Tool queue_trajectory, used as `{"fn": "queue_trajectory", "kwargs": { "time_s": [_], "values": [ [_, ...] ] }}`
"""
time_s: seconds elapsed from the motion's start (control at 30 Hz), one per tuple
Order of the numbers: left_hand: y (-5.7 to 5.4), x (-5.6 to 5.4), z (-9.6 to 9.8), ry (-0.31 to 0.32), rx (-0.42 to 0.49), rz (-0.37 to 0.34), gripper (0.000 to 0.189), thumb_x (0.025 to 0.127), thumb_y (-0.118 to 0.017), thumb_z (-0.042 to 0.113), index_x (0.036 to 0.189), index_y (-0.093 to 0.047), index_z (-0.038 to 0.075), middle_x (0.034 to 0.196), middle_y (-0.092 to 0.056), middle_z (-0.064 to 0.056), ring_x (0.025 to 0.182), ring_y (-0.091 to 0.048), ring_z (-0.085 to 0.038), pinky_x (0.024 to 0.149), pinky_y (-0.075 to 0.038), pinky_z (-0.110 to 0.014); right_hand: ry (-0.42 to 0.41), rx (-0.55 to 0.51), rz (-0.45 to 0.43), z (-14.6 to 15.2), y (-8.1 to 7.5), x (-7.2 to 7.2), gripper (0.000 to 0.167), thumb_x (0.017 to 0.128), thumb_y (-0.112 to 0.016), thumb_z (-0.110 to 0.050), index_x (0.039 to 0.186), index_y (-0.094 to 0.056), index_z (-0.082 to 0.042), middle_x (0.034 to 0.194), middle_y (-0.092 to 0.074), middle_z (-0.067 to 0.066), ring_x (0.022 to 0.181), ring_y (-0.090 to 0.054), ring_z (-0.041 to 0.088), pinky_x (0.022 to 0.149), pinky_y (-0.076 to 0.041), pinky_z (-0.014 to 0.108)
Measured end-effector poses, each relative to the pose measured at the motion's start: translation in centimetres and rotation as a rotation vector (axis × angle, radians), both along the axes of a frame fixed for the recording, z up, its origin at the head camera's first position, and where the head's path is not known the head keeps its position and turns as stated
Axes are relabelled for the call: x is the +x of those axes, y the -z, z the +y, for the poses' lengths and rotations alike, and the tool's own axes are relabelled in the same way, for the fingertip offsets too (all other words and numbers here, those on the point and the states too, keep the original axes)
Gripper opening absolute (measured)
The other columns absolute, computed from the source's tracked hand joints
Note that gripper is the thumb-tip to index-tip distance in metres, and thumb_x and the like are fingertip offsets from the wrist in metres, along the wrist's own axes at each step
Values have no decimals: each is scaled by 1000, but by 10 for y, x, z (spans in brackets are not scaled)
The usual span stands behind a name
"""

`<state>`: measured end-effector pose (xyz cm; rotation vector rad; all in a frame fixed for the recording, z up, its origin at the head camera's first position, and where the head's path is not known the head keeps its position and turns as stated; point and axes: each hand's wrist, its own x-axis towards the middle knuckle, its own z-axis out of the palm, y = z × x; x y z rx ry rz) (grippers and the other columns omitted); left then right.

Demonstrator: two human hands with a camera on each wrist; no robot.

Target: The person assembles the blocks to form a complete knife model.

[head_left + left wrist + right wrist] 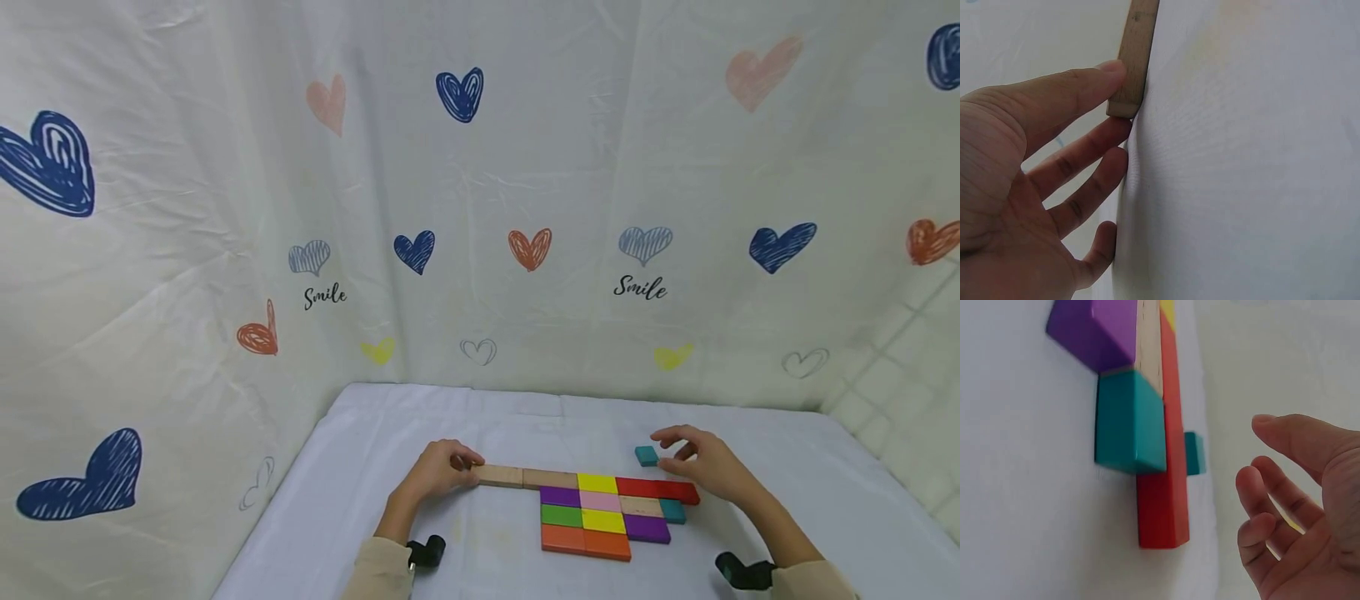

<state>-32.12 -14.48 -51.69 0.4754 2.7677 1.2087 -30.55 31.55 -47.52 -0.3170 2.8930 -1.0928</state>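
My left hand (442,467) pinches the outer end of a plain wooden block (499,476), the leftmost of a row lying on the white cloth. In the left wrist view the thumb lies on this wooden block (1138,53); the other fingers curve below its end. Beyond it the row runs through a second wooden block (550,479), a yellow one (597,483) and red ones (677,492). With loosely bent fingers, my right hand (708,462) hovers beside a loose small teal block (646,456) behind the row. The right wrist view shows nothing between its fingers.
Against the row's near side lie more flat blocks: purple (560,497), pink (599,502), green (562,517), orange (607,546) and another teal block (672,511). A white curtain (555,192) printed with hearts hangs behind the cloth-covered table (465,542).
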Motion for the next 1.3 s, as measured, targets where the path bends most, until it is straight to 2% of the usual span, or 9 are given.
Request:
{"fn": "queue_trajectory", "kwargs": {
  "time_s": [0.3, 0.5, 0.63, 0.97, 1.3],
  "values": [
    [0, -1, 0, -1, 0, -6, 23, 81, -86, 15, 102, -81, 23, 91, -69, 5, 80, -56, -11, 68, -46, -26, 15, -12, -117, 10, 15, -23, 59, 88, -80, -19, 140, -57, -5, 123, -63, 20, 97, -60, 24, 79, -57, 35],
    [1, -1, -1, 3, -1, -7, 23, 81, -86, 15, 101, -82, 23, 91, -69, 5, 80, -56, -11, 69, -45, -26, -17, -17, -155, 6, 23, -33, 68, 83, -84, -20, 143, -55, -5, 120, -63, 19, 101, -60, 25, 80, -59, 38],
    [0, 0, 0, 8, 1, 4, 23, 80, -86, 13, 101, -82, 22, 90, -69, 4, 80, -56, -12, 68, -45, -27, -26, 0, -169, 3, 26, -37, 67, 81, -86, -19, 140, -58, -5, 118, -62, 18, 100, -60, 25, 79, -60, 37],
    [-1, 0, 0, 8, -4, 1, 23, 80, -86, 13, 101, -82, 21, 90, -69, 4, 80, -56, -12, 69, -45, -27, 12, 18, -177, 1, 29, -40, 52, 80, -85, -13, 127, -66, -5, 108, -63, 11, 96, -57, 24, 77, -59, 35],
    [-1, 1, 1, 8, -5, 8, 23, 80, -86, 13, 101, -82, 20, 89, -69, 5, 80, -56, -13, 68, -45, -27, 37, 23, -163, 2, 26, -36, 54, 81, -85, -16, 129, -66, -4, 105, -63, 12, 98, -57, 25, 76, -58, 34]
  ]
}}
